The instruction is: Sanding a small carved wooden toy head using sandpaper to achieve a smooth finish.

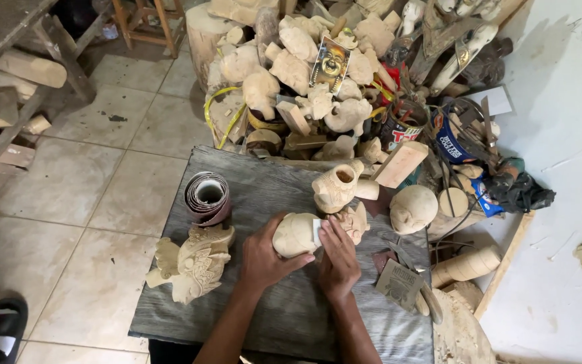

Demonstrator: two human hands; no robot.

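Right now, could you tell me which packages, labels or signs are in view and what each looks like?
Blue can: right of the carving pile, cylindrical, white label.
Dark can: beside it, red-and-white label.
Printed card: right of the right hand, brownish, rectangular.
Blue packet: lower right of cans, crumpled.

Grey wooden board [284,317], sandpaper roll [207,197], carvings [193,261]

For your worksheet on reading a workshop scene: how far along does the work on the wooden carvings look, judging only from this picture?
Done: the winged carving on the grey board already shows fine cut detail. In hand: the left hand steadies a rounded wooden head while the right hand presses a small pale sheet, probably sandpaper, against it. Left: a pile of plain carvings behind, with a sandpaper roll nearby.
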